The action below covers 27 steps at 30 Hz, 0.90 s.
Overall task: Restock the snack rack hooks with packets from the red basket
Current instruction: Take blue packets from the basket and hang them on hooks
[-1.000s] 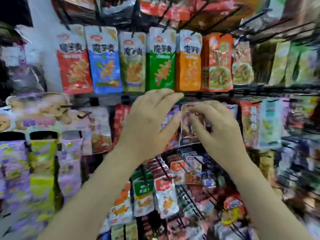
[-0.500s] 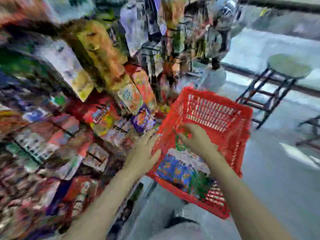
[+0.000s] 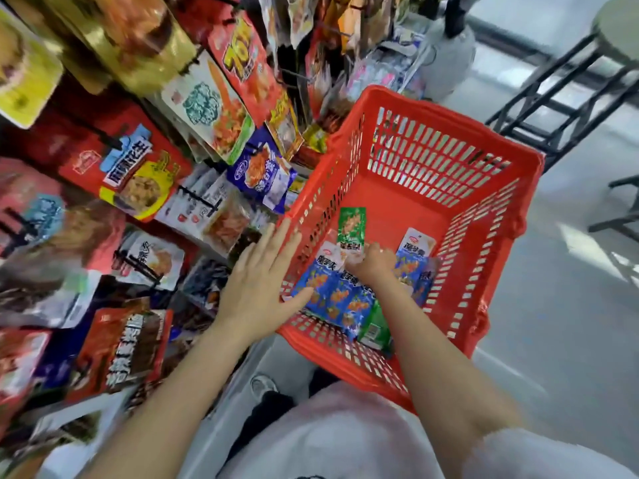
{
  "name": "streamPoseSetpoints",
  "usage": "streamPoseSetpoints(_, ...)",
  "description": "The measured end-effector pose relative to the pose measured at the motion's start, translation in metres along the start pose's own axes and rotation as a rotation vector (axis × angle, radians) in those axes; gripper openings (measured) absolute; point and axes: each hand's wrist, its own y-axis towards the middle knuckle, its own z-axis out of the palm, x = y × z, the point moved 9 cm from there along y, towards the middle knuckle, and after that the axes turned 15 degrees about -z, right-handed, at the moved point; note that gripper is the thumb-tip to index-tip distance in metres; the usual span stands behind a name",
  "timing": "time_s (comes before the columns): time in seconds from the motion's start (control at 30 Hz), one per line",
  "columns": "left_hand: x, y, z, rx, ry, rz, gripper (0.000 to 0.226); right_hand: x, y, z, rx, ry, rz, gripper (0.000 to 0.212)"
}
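Right hand is reaching inside red basket, fingers curling onto green packet; firm grasp unclear. Left hand is resting flat, fingers straight, against basket's wall, holding nothing.

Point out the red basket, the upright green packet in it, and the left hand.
red basket (image 3: pixel 449 108): head view, far rim.
green packet (image 3: pixel 352 224): head view, middle of its front.
left hand (image 3: pixel 257 283): head view, back of the hand.
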Motion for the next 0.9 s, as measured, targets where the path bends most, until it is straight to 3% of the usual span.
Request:
streamPoseSetpoints(0.1, -0.001, -0.001, -0.003, 0.008, 0.035, -0.005, 0.100, -0.005, -0.012, 0.007, -0.008, 0.077, -0.053, 0.084)
streamPoseSetpoints(0.2, -0.002, -0.001, -0.004, 0.023, 0.030, -0.020, 0.108, -0.002, -0.028, -0.008, -0.153, 0.179, -0.170, 0.077)
streamPoseSetpoints(0.27, -0.002, -0.001, -0.005, 0.007, 0.022, -0.025, 0.112, -0.007, -0.039, -0.018, -0.236, 0.153, -0.148, 0.078)
streamPoseSetpoints(0.37, -0.002, -0.001, -0.007, -0.008, 0.015, -0.032, 0.116, -0.029, -0.054, -0.007, -0.155, 0.190, 0.037, 0.093)
streamPoseSetpoints(0.43, -0.003, -0.001, -0.007, -0.017, 0.017, -0.033, 0.116, -0.033, -0.056, 0.003, -0.077, 0.212, 0.047, 0.099)
streamPoseSetpoints(0.53, -0.003, -0.001, -0.006, -0.017, 0.010, -0.030, 0.116, -0.018, -0.046, 0.005, -0.070, 0.226, -0.075, 0.093)
streamPoseSetpoints(0.67, -0.003, -0.002, -0.005, -0.018, 0.001, -0.027, 0.113, 0.001, -0.038, -0.025, -0.263, 0.390, -0.161, 0.079)
streamPoseSetpoints(0.77, -0.002, 0.000, -0.004, -0.025, -0.001, -0.012, 0.112, -0.025, -0.045, -0.025, -0.280, 0.267, 0.091, 0.084)
streamPoseSetpoints(0.83, -0.001, 0.000, -0.003, -0.020, 0.001, -0.015, 0.112, -0.043, -0.056, -0.005, -0.153, 0.251, 0.286, 0.099)
streamPoseSetpoints(0.9, 0.000, 0.000, -0.003, -0.023, -0.005, -0.015, 0.111, -0.048, -0.065, 0.009, -0.042, 0.178, 0.325, 0.100)
